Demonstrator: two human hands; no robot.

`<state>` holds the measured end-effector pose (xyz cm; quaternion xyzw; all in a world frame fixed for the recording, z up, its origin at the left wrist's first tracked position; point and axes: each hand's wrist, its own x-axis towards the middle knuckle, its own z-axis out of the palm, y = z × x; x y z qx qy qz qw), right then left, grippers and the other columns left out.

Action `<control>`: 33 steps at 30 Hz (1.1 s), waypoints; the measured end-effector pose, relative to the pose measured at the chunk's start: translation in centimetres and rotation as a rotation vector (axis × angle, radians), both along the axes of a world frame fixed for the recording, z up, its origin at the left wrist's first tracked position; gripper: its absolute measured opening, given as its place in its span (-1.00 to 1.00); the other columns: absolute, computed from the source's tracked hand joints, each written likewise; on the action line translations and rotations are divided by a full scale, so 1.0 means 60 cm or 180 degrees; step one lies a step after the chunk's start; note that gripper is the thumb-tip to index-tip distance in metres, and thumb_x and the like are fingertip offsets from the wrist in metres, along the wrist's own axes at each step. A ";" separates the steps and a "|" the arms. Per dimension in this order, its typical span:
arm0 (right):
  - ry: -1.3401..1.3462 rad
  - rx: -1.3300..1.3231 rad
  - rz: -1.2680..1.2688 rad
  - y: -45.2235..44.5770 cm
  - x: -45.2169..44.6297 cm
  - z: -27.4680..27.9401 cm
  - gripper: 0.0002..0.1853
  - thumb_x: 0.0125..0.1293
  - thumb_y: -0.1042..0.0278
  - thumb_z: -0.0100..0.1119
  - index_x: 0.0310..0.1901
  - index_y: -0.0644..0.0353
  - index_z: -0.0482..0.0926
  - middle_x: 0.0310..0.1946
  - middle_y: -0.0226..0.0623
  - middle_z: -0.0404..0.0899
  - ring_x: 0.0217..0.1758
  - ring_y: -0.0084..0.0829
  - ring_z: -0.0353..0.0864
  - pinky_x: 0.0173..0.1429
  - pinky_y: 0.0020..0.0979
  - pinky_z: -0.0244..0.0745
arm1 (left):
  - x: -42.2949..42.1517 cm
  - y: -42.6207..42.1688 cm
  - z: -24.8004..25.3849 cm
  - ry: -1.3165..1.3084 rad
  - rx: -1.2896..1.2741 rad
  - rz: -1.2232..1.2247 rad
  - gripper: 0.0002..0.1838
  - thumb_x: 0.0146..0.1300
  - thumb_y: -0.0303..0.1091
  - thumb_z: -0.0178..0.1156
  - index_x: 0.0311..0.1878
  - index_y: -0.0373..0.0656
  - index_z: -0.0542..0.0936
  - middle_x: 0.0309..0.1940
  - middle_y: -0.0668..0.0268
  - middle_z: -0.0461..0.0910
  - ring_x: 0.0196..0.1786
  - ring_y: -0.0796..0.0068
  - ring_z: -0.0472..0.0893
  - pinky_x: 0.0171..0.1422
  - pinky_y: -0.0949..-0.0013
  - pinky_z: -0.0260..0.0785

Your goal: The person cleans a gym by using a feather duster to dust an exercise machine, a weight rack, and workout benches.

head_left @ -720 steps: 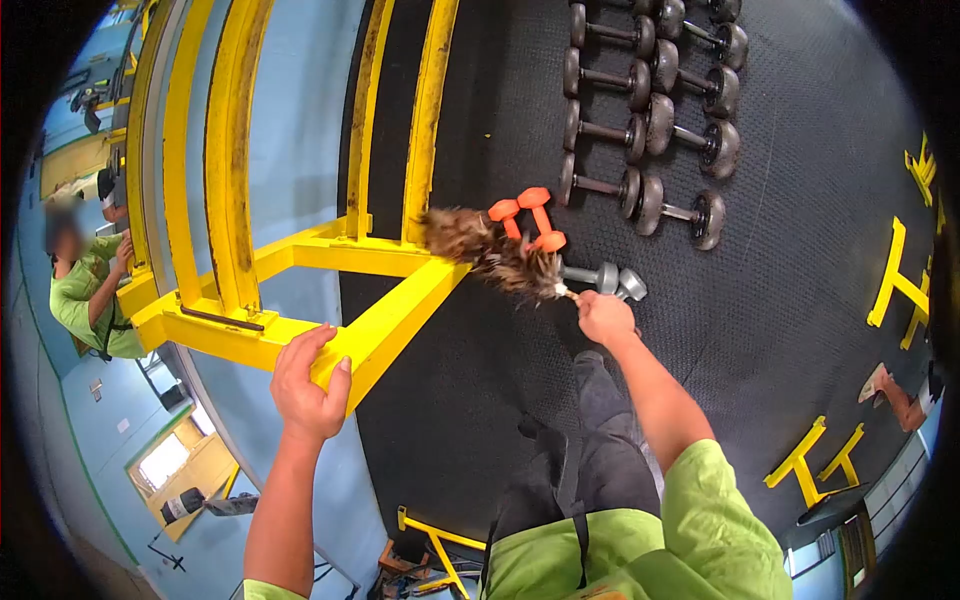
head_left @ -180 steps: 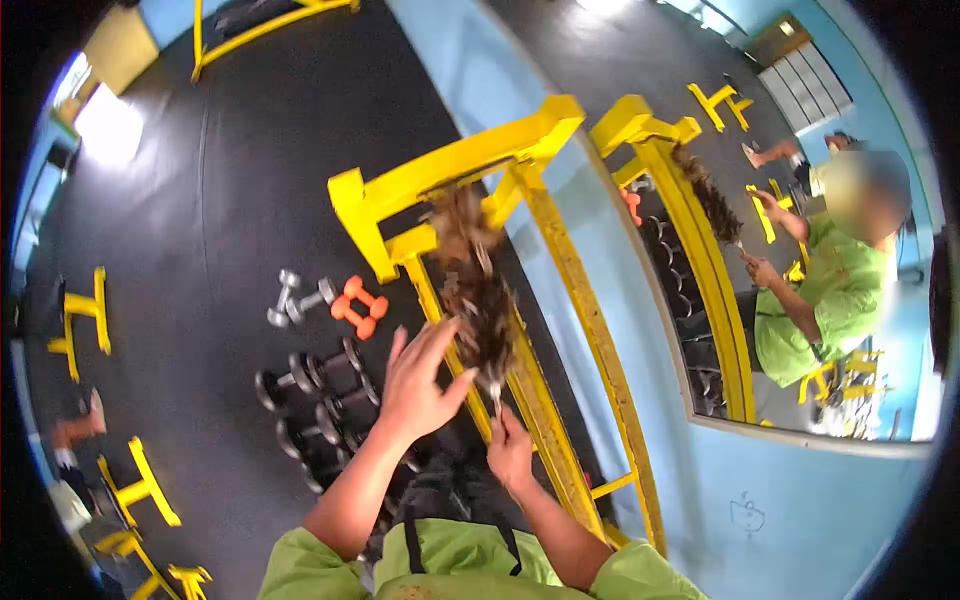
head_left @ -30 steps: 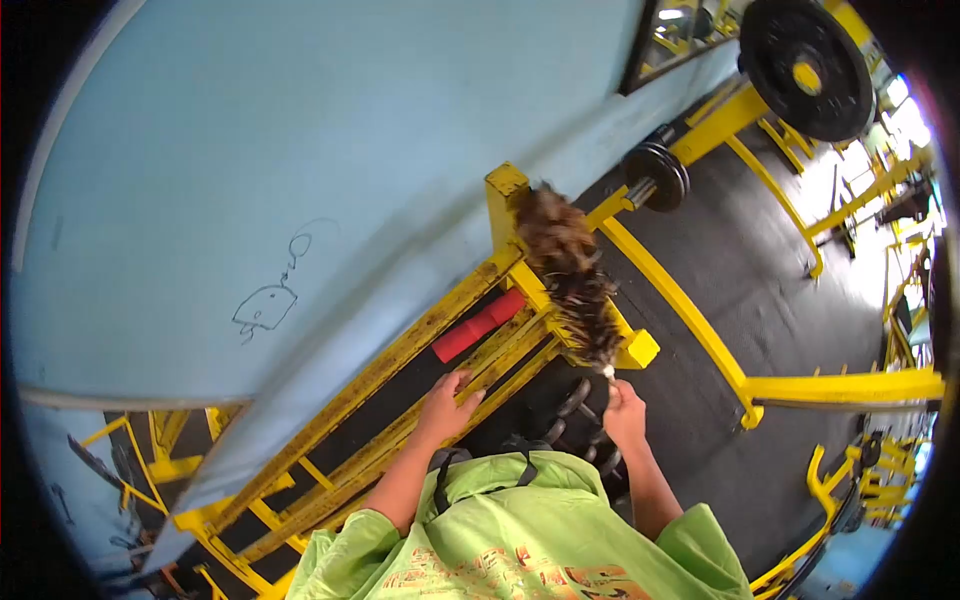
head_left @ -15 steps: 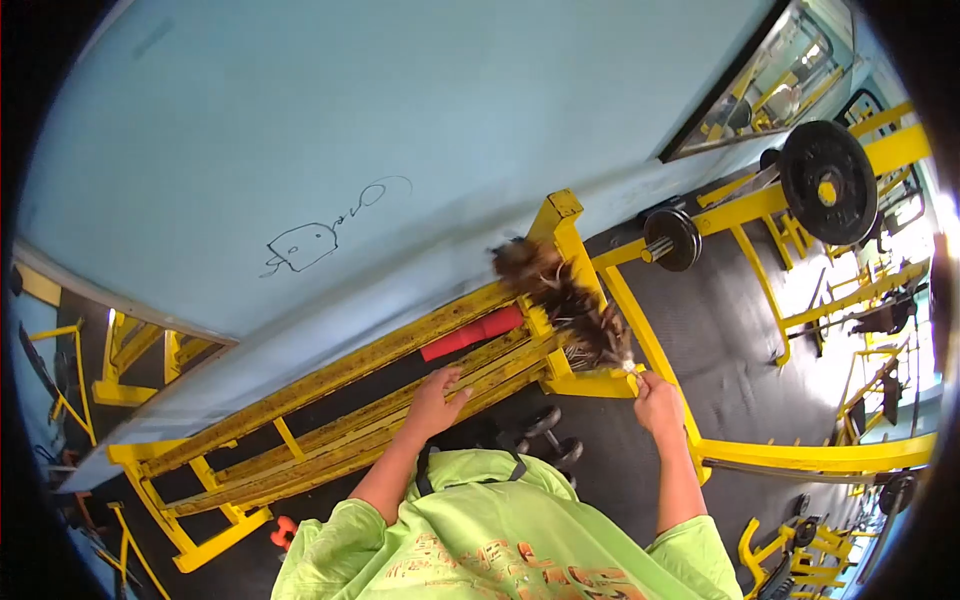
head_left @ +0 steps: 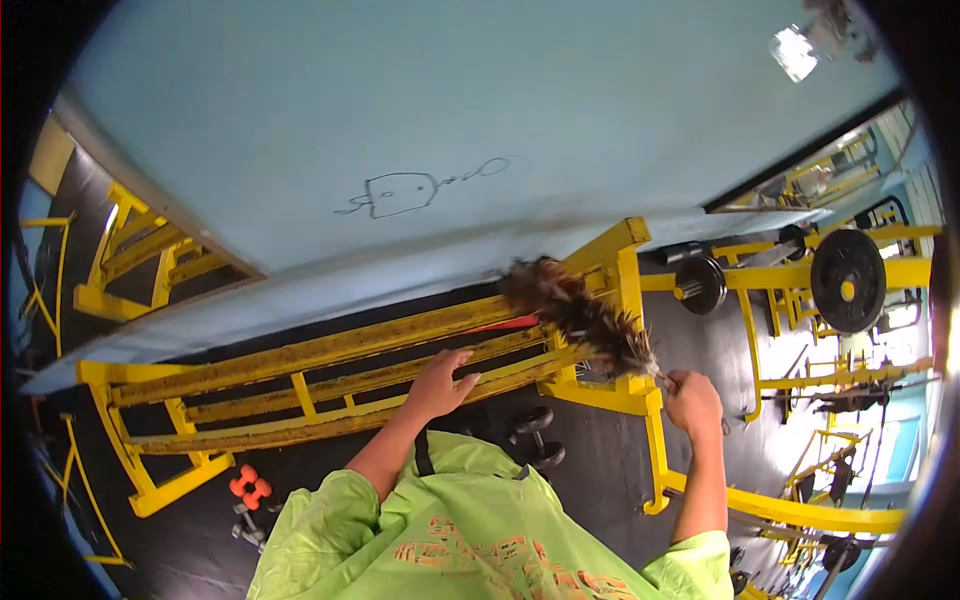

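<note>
We see only a strip of the red object (head_left: 518,322) within the yellow rack (head_left: 300,356). The right grip (head_left: 693,403) hides part of the duster handle (head_left: 664,380), the near edge crops the green shirt (head_left: 470,545), and we cannot name the bright, blurred patch (head_left: 795,53) at far right.

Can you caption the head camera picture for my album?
Right hand holding a feather duster at one end of a yellow rack.
</note>
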<state>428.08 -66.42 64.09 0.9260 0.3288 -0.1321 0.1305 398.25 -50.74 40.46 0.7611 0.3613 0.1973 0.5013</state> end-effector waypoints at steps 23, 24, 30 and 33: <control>0.1219 0.0655 0.1784 0.110 -0.086 -0.127 -0.80 0.18 0.36 0.22 -0.19 0.24 0.67 -0.39 0.06 0.62 -0.29 -0.10 0.65 -0.17 -0.24 0.50 | -0.194 0.022 -0.014 0.0534 0.0625 0.1521 -0.51 0.17 -0.22 0.27 0.14 -0.19 0.42 -0.07 0.03 0.46 0.06 -0.02 0.44 0.17 0.03 0.32; 0.1295 0.0776 0.1838 0.123 -0.075 -0.137 -0.80 0.17 0.40 0.23 -0.21 0.32 0.65 -0.44 0.05 0.62 -0.38 -0.20 0.66 -0.23 -0.30 0.48 | -0.200 0.017 0.001 0.0504 0.0509 0.1610 -0.50 0.17 -0.24 0.27 0.15 -0.18 0.41 -0.07 0.03 0.45 0.05 -0.02 0.44 0.16 0.04 0.32; 0.1194 0.0443 0.1825 0.133 0.069 -0.092 -0.76 0.17 0.32 0.22 -0.18 0.25 0.67 -0.36 0.05 0.64 -0.25 -0.06 0.67 -0.13 -0.24 0.50 | -0.236 -0.038 -0.007 0.0721 0.0348 0.2343 -0.45 0.19 -0.22 0.25 0.23 -0.16 0.37 0.06 0.01 0.41 0.13 -0.04 0.42 0.23 0.03 0.28; 0.1369 0.0739 0.2587 0.200 0.009 -0.149 -0.76 0.15 0.29 0.21 -0.27 0.31 0.66 -0.41 0.07 0.61 -0.28 -0.01 0.64 -0.19 -0.19 0.46 | -0.209 -0.051 -0.010 0.0841 0.0728 0.2551 -0.42 0.14 -0.24 0.27 0.22 -0.18 0.37 -0.03 0.02 0.44 0.10 -0.05 0.43 0.19 0.05 0.31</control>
